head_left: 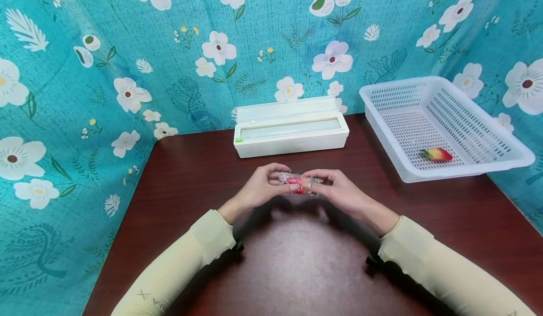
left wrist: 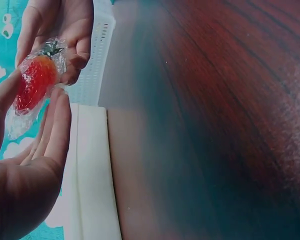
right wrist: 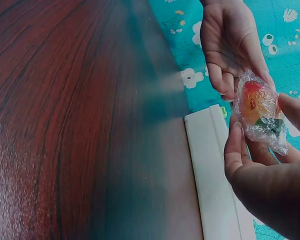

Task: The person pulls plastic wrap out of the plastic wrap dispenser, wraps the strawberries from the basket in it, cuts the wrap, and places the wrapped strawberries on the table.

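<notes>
Wrapped in clear plastic film, a red and yellow strawberry [head_left: 293,181] with green leaves is held between both hands above the table. My left hand [head_left: 259,186] pinches its red end between thumb and fingers. At the leafy end, my right hand [head_left: 339,191] grips it the same way. The left wrist view shows the wrapped strawberry [left wrist: 37,82] with its leaves up and loose film trailing at the lower end. In the right wrist view the film around the strawberry [right wrist: 260,110] looks crinkled, with the leaves pressed under it.
Behind the hands stands a long white cling film box [head_left: 292,142], its clear lid raised and a green piece at its left end. A white plastic basket [head_left: 383,149] at the right holds an unwrapped strawberry [head_left: 438,154]. Flowered blue cloth [head_left: 263,38] hangs behind the dark red table [head_left: 186,160].
</notes>
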The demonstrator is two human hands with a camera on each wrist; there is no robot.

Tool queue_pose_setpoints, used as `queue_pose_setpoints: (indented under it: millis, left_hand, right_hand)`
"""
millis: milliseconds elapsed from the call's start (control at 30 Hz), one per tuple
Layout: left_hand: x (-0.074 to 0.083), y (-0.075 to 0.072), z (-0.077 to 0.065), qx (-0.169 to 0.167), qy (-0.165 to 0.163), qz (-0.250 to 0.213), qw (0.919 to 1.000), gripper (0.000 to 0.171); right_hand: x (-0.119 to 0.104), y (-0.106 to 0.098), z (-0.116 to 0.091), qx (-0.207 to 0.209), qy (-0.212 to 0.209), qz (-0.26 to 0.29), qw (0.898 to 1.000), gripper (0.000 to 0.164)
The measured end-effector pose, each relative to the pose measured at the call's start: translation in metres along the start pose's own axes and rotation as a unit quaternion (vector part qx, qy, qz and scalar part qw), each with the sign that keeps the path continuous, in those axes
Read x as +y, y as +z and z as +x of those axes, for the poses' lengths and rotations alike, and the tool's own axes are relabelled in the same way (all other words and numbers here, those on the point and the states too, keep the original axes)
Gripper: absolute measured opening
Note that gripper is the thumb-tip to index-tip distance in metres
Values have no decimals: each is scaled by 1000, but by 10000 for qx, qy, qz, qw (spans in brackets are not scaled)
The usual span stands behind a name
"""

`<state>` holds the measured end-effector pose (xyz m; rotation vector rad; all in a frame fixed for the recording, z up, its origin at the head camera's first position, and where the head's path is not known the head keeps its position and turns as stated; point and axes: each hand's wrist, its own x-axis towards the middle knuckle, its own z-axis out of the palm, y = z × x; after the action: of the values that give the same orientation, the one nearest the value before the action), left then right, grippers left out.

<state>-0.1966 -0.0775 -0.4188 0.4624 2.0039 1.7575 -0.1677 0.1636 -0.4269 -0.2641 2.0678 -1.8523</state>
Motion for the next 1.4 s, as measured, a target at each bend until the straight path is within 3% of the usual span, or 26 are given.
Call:
queue_pose_setpoints:
  millis: [200,700,933,1033,1200,1400]
  left_hand:
    - [-2,3,-1,-463,-209,-365,9980,31]
    - [-1,1,-2,-590,-159,-464,9971,21]
    - [2,3,-2,-600,-138,-262,9978,19]
    - [3,5,-1,-460,-102,-149,9988,20]
    - [3,8,1,-123,-302,-364,9988,25]
    - [4,7,-1,-186,-558,-523,9969,27]
  right_hand:
    - [0,-1,1,-84,-25,75,9999,35]
    - [-8,-3,2,-502,-103,-588,9970,33]
    - [-13,-2,6,-898,-825,-1647,9788,30]
    - [-14,-1,8,-776,-1085,-1871,9732,27]
    - [-15,2,9,-167,-1125,-1907,9750,27]
    - [-13,5,7,45,-1050,-1917,9758,26]
